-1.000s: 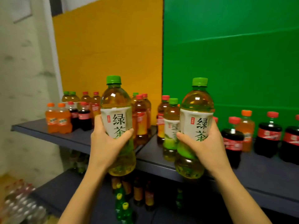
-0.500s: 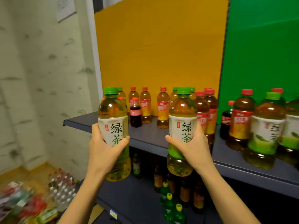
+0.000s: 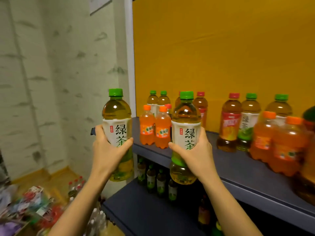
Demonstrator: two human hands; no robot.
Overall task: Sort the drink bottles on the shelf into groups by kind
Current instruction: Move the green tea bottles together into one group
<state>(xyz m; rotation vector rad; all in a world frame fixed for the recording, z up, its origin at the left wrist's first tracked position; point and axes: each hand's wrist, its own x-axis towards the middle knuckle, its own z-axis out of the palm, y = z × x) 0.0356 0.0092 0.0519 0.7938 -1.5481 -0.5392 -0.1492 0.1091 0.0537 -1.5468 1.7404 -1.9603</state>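
My left hand (image 3: 107, 150) grips a green-capped green tea bottle (image 3: 117, 120), held upright just off the left end of the dark shelf (image 3: 238, 169). My right hand (image 3: 196, 154) grips a second green tea bottle (image 3: 185, 126) in front of the shelf's edge. On the shelf stand two small orange soda bottles (image 3: 155, 132) near the left end, two green tea bottles (image 3: 158, 101) behind them, a red-capped tea bottle (image 3: 230, 123), more green tea bottles (image 3: 248, 120), and orange sodas (image 3: 279, 142) at the right.
A lower shelf (image 3: 136, 206) carries several dark bottles (image 3: 156, 179) at its back. A patterned wall (image 3: 51, 82) closes the left side. Clear water bottles (image 3: 76, 186) and colourful packets (image 3: 32, 205) lie on the floor. A yellow panel (image 3: 221, 48) backs the shelf.
Both hands have carried the two green tea bottles leftwards along the shelf; the view has swung left, so the shelf's left end and the orange sodas now lie right behind the bottles.
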